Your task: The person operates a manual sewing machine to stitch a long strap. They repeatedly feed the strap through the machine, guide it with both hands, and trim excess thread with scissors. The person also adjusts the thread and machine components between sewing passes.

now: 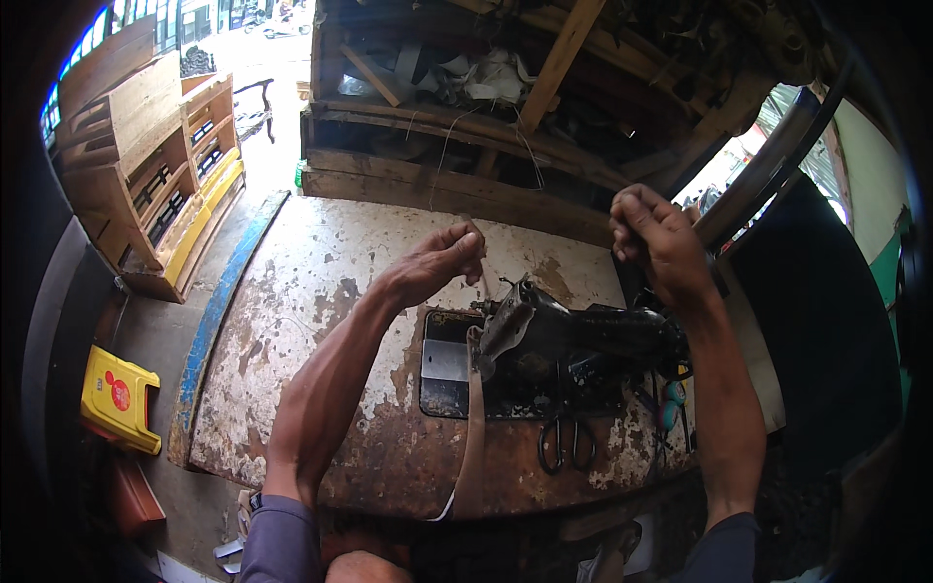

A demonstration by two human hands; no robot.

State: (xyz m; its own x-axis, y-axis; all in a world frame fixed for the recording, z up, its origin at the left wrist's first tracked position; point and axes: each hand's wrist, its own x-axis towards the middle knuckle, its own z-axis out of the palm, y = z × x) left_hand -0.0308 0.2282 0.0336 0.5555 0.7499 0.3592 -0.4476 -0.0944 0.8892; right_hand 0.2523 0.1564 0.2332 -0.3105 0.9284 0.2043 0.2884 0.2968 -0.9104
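A black sewing machine (593, 335) stands on a worn table, its head end toward the left. Above and left of that end my left hand (447, 257) is raised, fingertips pinched together. My right hand (653, 238) is up over the machine's right end, its fingers curled closed. Whatever either hand pinches is too small to make out. From under the machine's head a long tan strip (474, 418) runs down over the table's near edge. A pair of black scissors (566, 442) lies in front of the machine, with teal spools (671, 406) to their right.
The table (292, 291) has peeling paint and a blue left edge. Behind it rises a dark wooden shelf (408, 175) with loose threads hanging down. A wooden rack (146, 165) stands at the far left, and a yellow stool (121, 394) sits on the floor below it.
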